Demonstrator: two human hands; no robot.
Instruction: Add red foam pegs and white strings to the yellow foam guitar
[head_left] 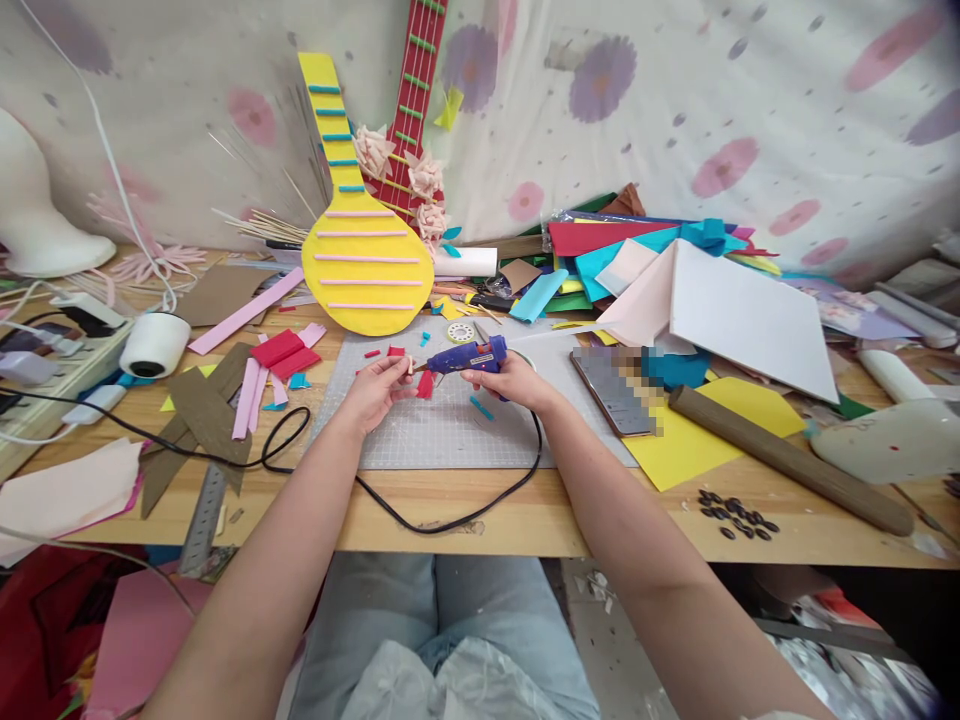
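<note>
Glue gun [466, 357] over grey mat [450, 440], left of phone [609, 392]: your right hand [516, 380] wraps it, left hand [377, 390] pinches a small pale piece [410, 366] by the nozzle [421, 368]; slipping could burn you.

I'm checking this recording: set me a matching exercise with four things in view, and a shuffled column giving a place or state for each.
Things
1. Glue gun
2. Yellow lute
3. Brown roll
4. Dark beads

Places or states
A. Lying partly over the yellow sheet
B. Loosely grouped near the front edge of the table
C. Held in the right hand
D. Upright toward the back, banded blue and pink

Pairs
1-C; 2-D; 3-A; 4-B
</note>
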